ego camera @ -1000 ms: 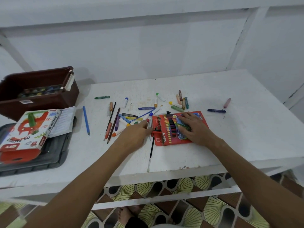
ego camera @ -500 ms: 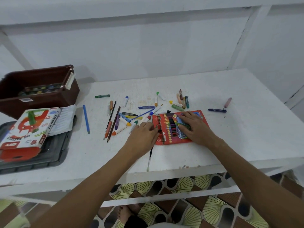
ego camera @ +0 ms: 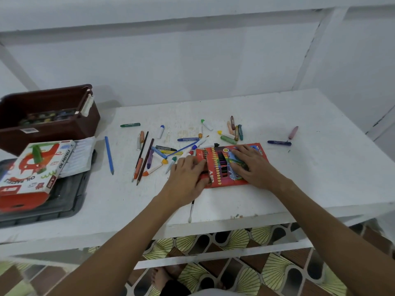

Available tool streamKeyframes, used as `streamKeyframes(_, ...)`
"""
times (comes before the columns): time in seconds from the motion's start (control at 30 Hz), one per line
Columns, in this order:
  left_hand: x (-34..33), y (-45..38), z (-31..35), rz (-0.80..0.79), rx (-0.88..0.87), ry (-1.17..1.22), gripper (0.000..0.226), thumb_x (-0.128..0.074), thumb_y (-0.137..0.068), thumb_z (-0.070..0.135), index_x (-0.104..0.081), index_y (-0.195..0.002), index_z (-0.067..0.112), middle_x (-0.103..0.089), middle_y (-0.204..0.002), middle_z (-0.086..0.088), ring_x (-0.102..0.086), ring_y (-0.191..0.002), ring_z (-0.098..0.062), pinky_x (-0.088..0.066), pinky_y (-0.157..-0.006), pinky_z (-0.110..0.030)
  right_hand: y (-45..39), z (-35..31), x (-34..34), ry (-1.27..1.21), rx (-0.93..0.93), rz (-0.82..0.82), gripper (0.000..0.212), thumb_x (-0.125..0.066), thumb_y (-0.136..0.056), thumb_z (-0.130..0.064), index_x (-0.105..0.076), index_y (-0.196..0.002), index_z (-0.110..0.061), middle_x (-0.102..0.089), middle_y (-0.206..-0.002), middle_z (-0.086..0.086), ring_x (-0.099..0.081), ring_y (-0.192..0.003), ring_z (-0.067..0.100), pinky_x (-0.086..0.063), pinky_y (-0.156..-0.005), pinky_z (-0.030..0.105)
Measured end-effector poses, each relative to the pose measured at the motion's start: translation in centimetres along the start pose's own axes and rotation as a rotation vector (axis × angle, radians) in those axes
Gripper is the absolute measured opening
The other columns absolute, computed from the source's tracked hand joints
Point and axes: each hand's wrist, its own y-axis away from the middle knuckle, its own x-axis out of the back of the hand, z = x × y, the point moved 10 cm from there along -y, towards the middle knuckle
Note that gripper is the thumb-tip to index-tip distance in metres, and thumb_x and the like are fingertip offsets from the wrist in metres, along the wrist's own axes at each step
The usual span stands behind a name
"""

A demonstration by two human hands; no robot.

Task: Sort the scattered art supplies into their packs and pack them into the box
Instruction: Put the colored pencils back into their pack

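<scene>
i am logging: red colour-pencil pack [ego camera: 215, 167] lying flat on the white table [ego camera: 320, 167], near the front edge. my right hand [ego camera: 254, 165] is pressing on it, fingers spread flat. my left hand [ego camera: 188, 176] is resting at the pack's left end; grip i cannot tell. loose crayons and pencils [ego camera: 162, 150] are lying just behind and to the left. brown box [ego camera: 49, 129] is sitting far left, oil pastels pack [ego camera: 32, 167] in front of it.

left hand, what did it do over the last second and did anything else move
The left hand slid right from the loose crayons onto the left end of the red pencil pack; whether it grips anything cannot be told. The right hand stayed pressed flat on the pack. The pack, scattered crayons, oil pastels box and brown box did not move.
</scene>
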Motion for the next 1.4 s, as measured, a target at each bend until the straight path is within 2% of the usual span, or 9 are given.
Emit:
streamKeyframes(0.2, 1.1, 0.5, -2.2, 0.000, 0.027, 0.047, 0.029, -0.057, -0.092, 0.035, -0.065, -0.119, 0.030, -0.057, -0.108, 0.005, -0.047, -0.108, -0.018, -0.026, -0.084, -0.035, 0.6, 0.6, -0.1, 0.025, 0.010, -0.005, 0.059, -0.035, -0.097, -0.052, -0.026, -0.148, -0.024, -0.021, -0.157, -0.003, -0.010, -0.145, 0.014, -0.007, -0.113, 0.028)
streamKeyframes(0.4, 0.4, -1.9, 0.9, -0.027, -0.090, 0.061, 0.026, -0.052, -0.096, 0.030, -0.070, -0.114, 0.024, -0.062, -0.112, 0.002, -0.051, -0.108, -0.020, -0.029, -0.084, -0.035, 0.7, 0.4, 0.0, 0.043, 0.005, -0.018, 0.059, -0.033, -0.098, -0.051, -0.024, -0.149, -0.024, -0.019, -0.157, -0.002, -0.008, -0.146, 0.015, -0.004, -0.114, 0.029)
streamKeyframes(0.7, 0.8, -1.1, 0.2, 0.045, -0.015, 0.117, 0.029, -0.052, -0.094, 0.037, -0.066, -0.118, 0.027, -0.056, -0.111, 0.000, -0.047, -0.104, -0.021, -0.035, -0.085, -0.038, 0.7, 0.7, -0.2, 0.103, 0.029, -0.050, 0.070, -0.021, -0.088, -0.061, -0.021, -0.150, -0.028, -0.016, -0.158, -0.003, -0.005, -0.146, 0.014, 0.001, -0.115, 0.030)
streamKeyframes(0.8, 0.4, -0.6, -1.3, 0.018, 0.026, 0.078, 0.027, -0.050, -0.095, 0.034, -0.070, -0.110, 0.025, -0.060, -0.105, 0.001, -0.053, -0.101, -0.019, -0.033, -0.077, -0.033, 0.7, 0.5, -0.2, 0.113, 0.026, -0.046, 0.068, -0.023, -0.091, -0.060, -0.020, -0.150, -0.027, -0.015, -0.158, -0.002, -0.004, -0.146, 0.014, 0.003, -0.115, 0.030)
streamKeyframes(0.97, 0.4, -1.2, 0.1, 0.045, 0.006, 0.192, 0.023, -0.052, -0.094, 0.025, -0.070, -0.107, 0.020, -0.060, -0.102, 0.001, -0.054, -0.096, -0.017, -0.040, -0.077, -0.033, 0.7, 0.5, -0.1, 0.117, 0.016, -0.050, 0.061, -0.032, -0.097, -0.053, -0.019, -0.150, -0.026, -0.014, -0.159, -0.002, -0.003, -0.146, 0.014, 0.004, -0.114, 0.028)
streamKeyframes(1.13, 0.6, -1.3, 0.5, 0.097, 0.043, 0.209, 0.023, -0.053, -0.090, 0.025, -0.068, -0.107, 0.019, -0.058, -0.101, 0.000, -0.054, -0.093, -0.018, -0.047, -0.077, -0.038, 1.0, 1.2, -0.4, 0.094, -0.005, -0.062, 0.083, -0.012, -0.082, -0.072, -0.017, -0.151, -0.027, -0.012, -0.159, -0.003, -0.003, -0.147, 0.014, 0.003, -0.114, 0.029)
streamKeyframes(1.27, 0.5, -1.5, 2.0, 0.059, 0.012, 0.311, 0.025, -0.056, -0.089, 0.019, -0.066, -0.112, 0.019, -0.065, -0.107, 0.003, -0.058, -0.094, -0.010, -0.048, -0.083, -0.030, 1.0, 1.3, -0.6, 0.127, -0.019, -0.060, 0.074, -0.020, -0.088, -0.065, -0.015, -0.151, -0.026, -0.011, -0.159, -0.003, -0.002, -0.147, 0.015, 0.004, -0.114, 0.029)
streamKeyframes(1.33, 0.7, -1.4, 2.3, 0.039, 0.043, 0.463, 0.036, -0.060, -0.088, 0.013, -0.059, -0.124, 0.017, -0.065, -0.110, 0.004, -0.054, -0.091, -0.002, -0.047, -0.082, -0.020, 1.0, 1.3, -0.6, 0.131, -0.016, -0.066, 0.069, -0.027, -0.093, -0.062, -0.015, -0.151, -0.026, -0.012, -0.159, -0.002, -0.002, -0.147, 0.015, 0.003, -0.115, 0.030)
streamKeyframes(1.4, 0.8, -1.4, 1.6, 0.057, 0.091, 0.497, 0.044, -0.064, -0.087, 0.014, -0.055, -0.130, 0.018, -0.062, -0.107, 0.005, -0.051, -0.089, -0.003, -0.046, -0.082, -0.019, 1.0, 1.3, -0.5, 0.129, -0.010, -0.068, 0.070, -0.027, -0.093, -0.062, -0.016, -0.151, -0.026, -0.012, -0.159, -0.002, -0.003, -0.147, 0.015, 0.003, -0.115, 0.030)
